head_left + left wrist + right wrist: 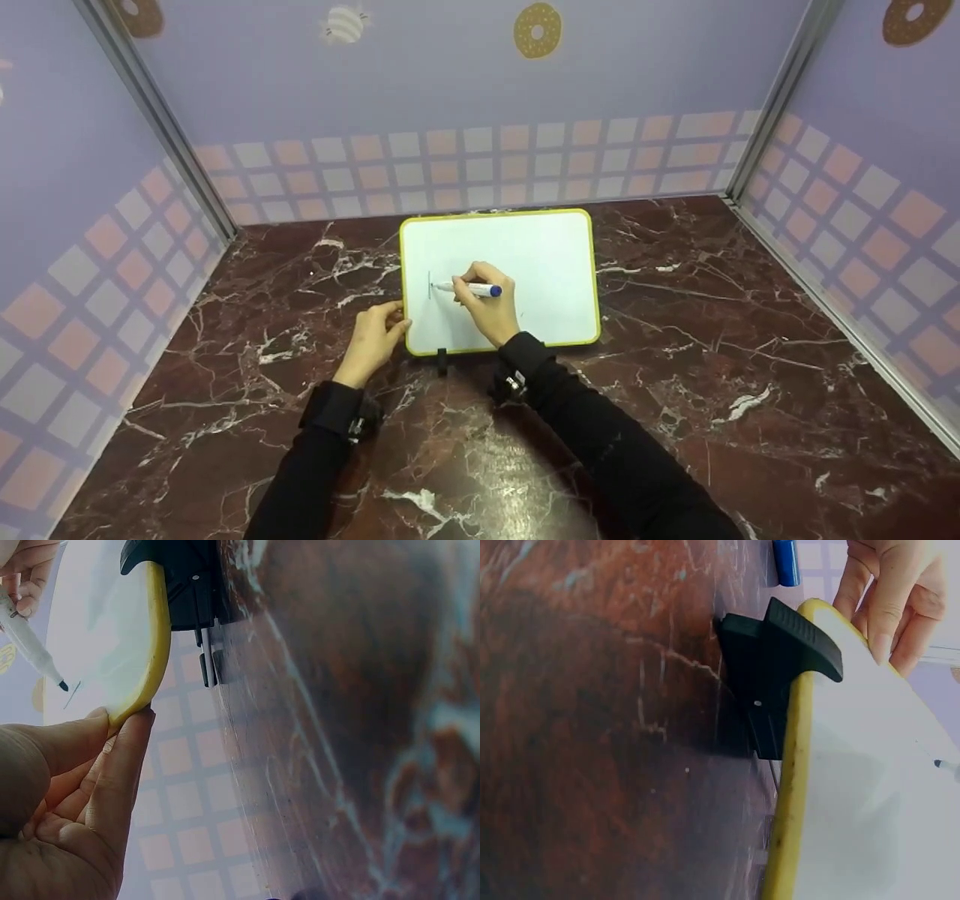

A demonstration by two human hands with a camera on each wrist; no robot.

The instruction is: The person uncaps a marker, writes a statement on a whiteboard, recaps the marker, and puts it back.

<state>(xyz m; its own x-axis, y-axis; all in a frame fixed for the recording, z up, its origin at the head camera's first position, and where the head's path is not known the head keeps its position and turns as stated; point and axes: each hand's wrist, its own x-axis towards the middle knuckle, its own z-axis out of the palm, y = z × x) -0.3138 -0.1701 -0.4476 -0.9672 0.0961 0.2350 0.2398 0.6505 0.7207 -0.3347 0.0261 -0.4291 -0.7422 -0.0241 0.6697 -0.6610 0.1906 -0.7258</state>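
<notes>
A whiteboard (540, 259) with a yellow rim leans in a black stand (754, 682), whose clip hooks over the lower edge. My left hand (373, 337) pinches the board's lower left edge, thumb on the front face and fingers behind, as the left wrist view shows. In my right hand (489, 304) is a white marker (466, 288) with a blue end, gripped like a pen. Its dark tip (63, 686) is at the board's left part, beside a thin upright line (429, 285) with a short mark on it.
Dark red marbled tabletop (712, 360) surrounds the board. Lilac panels with a checked border (480, 161) close off the back and both sides. A blue cylinder (786, 562) shows beyond the stand in the right wrist view.
</notes>
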